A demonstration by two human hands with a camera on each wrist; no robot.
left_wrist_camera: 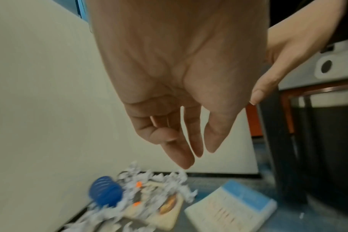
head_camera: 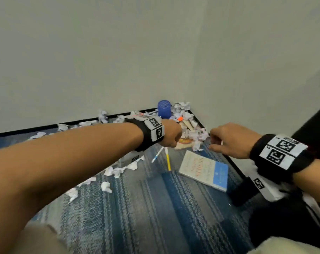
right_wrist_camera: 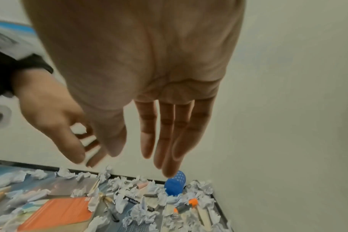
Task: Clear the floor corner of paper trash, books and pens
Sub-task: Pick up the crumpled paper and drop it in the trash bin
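The crumpled paper trash [head_camera: 195, 134] is piled thickest in the floor corner [head_camera: 191, 111] where the two walls meet, around a blue mesh cup [head_camera: 164, 109] standing against the baseboard. More scraps trail left along the baseboard and out over the blue carpet [head_camera: 146, 208]. Two pens [head_camera: 167, 159] lie nearer the person, long axes running roughly from the pile toward the person. A white-and-blue book [head_camera: 205, 171] lies flat just right of the pens. In the right wrist view an orange book [right_wrist_camera: 56, 215] lies among the scraps.

Both hands hang above the pile, touching nothing. The left hand [head_camera: 171, 133] is directly over the heap and above the pens. The right hand [head_camera: 228, 139] is beside the heap's right edge and above the white-and-blue book's far end.

The left hand's fingers point down, relaxed and slightly curled, and hold nothing. The right hand's fingers are extended downward and hold nothing. Judged nearest: left hand to pile and pens, right hand to book.
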